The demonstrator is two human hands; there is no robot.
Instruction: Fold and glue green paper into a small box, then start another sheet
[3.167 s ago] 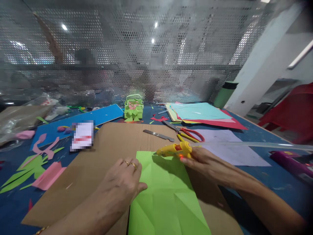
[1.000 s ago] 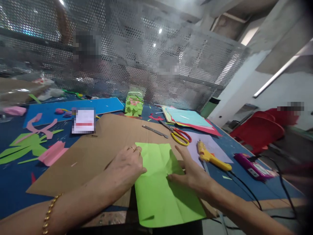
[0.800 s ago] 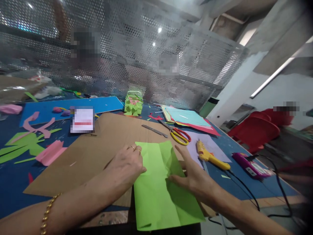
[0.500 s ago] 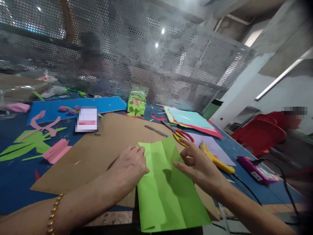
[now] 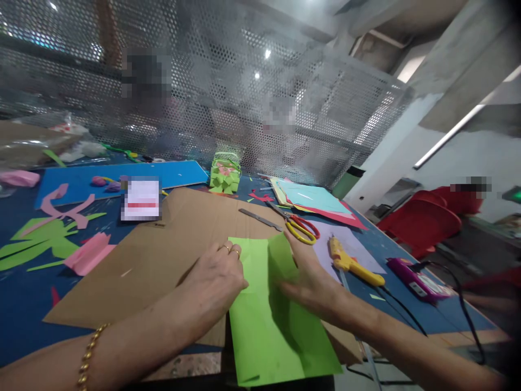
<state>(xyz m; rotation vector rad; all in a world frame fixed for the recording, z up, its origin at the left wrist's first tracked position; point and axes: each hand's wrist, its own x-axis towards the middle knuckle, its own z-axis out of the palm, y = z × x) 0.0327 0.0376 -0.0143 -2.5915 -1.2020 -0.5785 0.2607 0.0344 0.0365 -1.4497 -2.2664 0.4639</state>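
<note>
A creased light-green paper sheet (image 5: 268,326) lies on a brown cardboard sheet (image 5: 163,255) at the near table edge. My left hand (image 5: 214,279), with rings on two fingers, rests flat on the paper's left edge, fingers stretched and pressing down. My right hand (image 5: 311,279) lies on the paper's right side and lifts its right flap up and over toward the middle, fingers stretched along the fold.
Right of the paper lie red-and-yellow scissors (image 5: 301,227), a yellow glue gun (image 5: 352,262) on white paper, a purple device (image 5: 415,274) with a black cable, and a metal blade (image 5: 260,219). A green paper basket (image 5: 224,174), coloured sheets (image 5: 315,198) and paper cut-outs (image 5: 61,233) lie farther back.
The glue gun went from my right hand to the table at the right. My right hand came back to the green paper and is now folding its right flap inward. My left hand stayed put.
</note>
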